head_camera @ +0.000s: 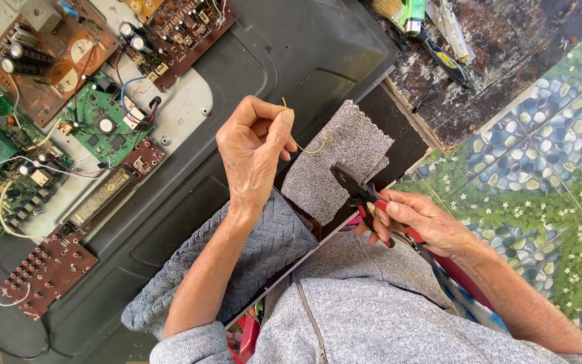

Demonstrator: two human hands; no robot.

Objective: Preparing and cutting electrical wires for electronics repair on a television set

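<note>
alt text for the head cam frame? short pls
Seen from above, a person's left hand pinches a thin yellow wire while the right hand holds red-handled pliers just below it. Circuit boards lie on a dark panel to the left, and a grey cloth lies under the wire.

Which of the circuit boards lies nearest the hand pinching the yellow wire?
The small green board with the round silver part, just left of the left hand. The brown boards sit farther off, toward the top and the lower left corner.
</note>
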